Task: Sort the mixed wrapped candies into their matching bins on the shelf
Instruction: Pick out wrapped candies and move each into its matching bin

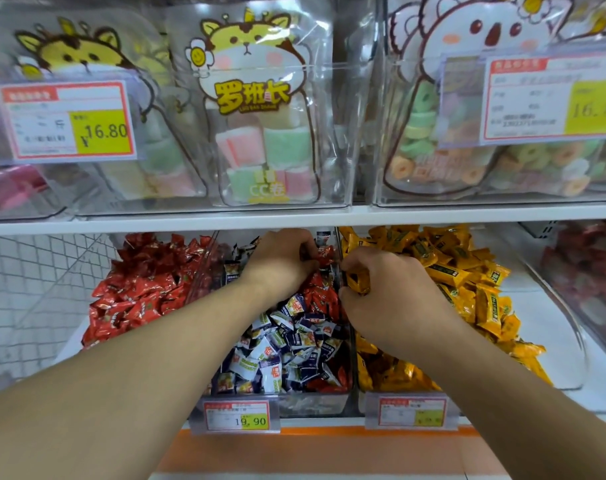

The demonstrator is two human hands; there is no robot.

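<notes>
Right-hand price label print blurred, seemingly unreadable.

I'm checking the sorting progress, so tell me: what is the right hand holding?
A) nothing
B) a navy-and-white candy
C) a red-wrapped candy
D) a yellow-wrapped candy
D: the right hand has its fingers curled round a yellow-wrapped candy at the divider beside the yellow bin, while the left hand pinches a red-wrapped candy over the middle bin.
</notes>
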